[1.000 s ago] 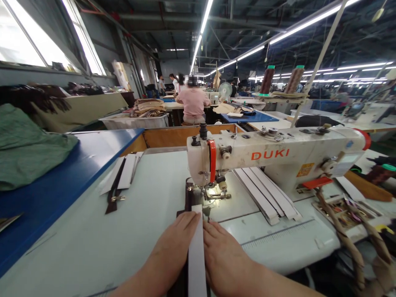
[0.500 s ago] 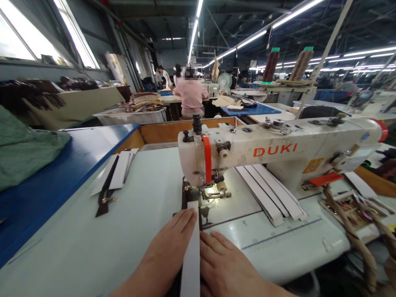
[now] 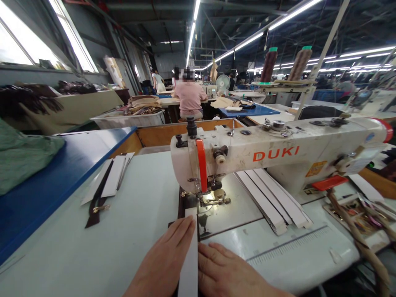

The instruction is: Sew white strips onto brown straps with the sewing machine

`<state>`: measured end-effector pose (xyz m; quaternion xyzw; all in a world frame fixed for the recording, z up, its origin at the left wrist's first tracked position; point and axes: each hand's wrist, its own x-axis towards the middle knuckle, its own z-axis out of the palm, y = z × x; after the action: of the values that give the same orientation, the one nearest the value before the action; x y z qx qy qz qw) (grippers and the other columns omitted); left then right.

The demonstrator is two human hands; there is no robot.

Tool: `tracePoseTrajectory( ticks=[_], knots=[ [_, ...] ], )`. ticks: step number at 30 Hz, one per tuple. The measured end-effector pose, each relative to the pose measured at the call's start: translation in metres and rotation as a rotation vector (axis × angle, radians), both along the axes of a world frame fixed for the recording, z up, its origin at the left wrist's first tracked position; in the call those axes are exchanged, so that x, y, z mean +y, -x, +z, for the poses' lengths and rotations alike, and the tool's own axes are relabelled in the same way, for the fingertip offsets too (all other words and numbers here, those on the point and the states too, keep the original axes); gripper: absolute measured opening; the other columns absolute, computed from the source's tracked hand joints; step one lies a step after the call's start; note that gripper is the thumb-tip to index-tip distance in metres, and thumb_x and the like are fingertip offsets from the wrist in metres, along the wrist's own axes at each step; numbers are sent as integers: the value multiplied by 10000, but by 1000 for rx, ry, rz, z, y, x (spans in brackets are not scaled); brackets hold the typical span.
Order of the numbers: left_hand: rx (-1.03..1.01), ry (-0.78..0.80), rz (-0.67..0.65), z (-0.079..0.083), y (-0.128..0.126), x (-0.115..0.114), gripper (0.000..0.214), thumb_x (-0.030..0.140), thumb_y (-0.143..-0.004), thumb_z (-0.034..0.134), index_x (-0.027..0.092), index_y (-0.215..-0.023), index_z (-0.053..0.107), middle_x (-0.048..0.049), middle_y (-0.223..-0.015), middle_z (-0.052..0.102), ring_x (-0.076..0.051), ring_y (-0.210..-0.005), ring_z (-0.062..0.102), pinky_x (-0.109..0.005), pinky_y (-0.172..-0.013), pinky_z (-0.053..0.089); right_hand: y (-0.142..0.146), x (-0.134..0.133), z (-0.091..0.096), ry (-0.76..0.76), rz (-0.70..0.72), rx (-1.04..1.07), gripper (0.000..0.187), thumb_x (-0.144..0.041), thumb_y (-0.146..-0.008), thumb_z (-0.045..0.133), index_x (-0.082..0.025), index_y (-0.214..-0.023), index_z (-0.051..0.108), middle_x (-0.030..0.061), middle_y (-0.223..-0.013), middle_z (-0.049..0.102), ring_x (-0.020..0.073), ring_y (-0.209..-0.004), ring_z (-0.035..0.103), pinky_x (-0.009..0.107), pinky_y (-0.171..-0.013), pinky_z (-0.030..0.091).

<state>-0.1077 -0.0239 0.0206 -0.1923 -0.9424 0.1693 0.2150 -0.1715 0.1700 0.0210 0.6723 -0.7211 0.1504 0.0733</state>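
Observation:
My left hand point(image 3: 163, 260) lies flat on the table, fingers stretched out, pressing the left side of a white strip point(image 3: 189, 255) that runs toward the presser foot point(image 3: 213, 199) of a white DUKI sewing machine point(image 3: 266, 159). My right hand point(image 3: 227, 270) lies flat on the strip's right side, fingers out. Dark material shows under the strip near the needle. The wrists are cut off by the bottom edge.
Several white strips point(image 3: 274, 198) lie stacked under the machine arm. More strips and a dark zipper piece point(image 3: 102, 187) lie at the left. A blue table point(image 3: 58, 173) holds green cloth point(image 3: 21, 154). Thread cones point(image 3: 268, 64) stand behind. A person in pink point(image 3: 189, 97) sits ahead.
The view has shifted left and down a little. Both hands stay flat beside the strip, which has fed slightly toward the needle.

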Motion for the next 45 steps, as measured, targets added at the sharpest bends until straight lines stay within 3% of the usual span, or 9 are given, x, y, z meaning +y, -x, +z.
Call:
tracePoseTrajectory(
  ticks=[7, 11, 16, 36, 45],
  knots=[
    [-47, -32, 52, -6, -1, -1, 505, 26, -785, 359, 94, -1251, 541, -144, -1262, 627, -241, -1152, 582, -353, -931, 510, 1, -4, -13, 295, -44, 181, 336, -282, -1023, 312, -169, -1073, 625, -4, -1189, 672, 173, -1125, 569, 270, -946, 482],
    [14, -25, 24, -9, -1, -4, 493, 26, -791, 328, 86, -1231, 544, -143, -1206, 657, -232, -1077, 623, -344, -854, 547, 0, -6, -14, 371, -61, 197, 371, -271, -1028, 279, -184, -978, 636, -16, -1138, 689, 161, -1092, 580, 255, -915, 494],
    [22, -35, 9, -8, -2, -2, 509, 37, -787, 335, 60, -1268, 502, -166, -1233, 636, -248, -1151, 576, -358, -874, 530, 1, -5, -17, 344, -48, 202, 335, -272, -1023, 308, -175, -1016, 629, -6, -1165, 681, 169, -1105, 574, 257, -926, 491],
    [150, 71, -5, -1, -3, 4, 504, 8, -725, 338, 18, -1183, 548, -186, -1141, 668, -266, -1027, 627, -383, -863, 482, -1, -8, -18, 409, -70, 205, 346, -254, -1023, 299, -177, -980, 633, -13, -1128, 690, 163, -1067, 587, 253, -898, 510],
    [113, 90, 15, -1, -3, 4, 504, -2, -737, 331, 50, -1180, 566, -157, -1155, 666, -252, -1093, 592, -366, -915, 460, 1, -6, -26, 306, -23, 205, 259, -278, -1003, 390, -163, -1040, 620, 20, -1200, 666, 180, -1124, 575, 278, -932, 507]
  ],
)
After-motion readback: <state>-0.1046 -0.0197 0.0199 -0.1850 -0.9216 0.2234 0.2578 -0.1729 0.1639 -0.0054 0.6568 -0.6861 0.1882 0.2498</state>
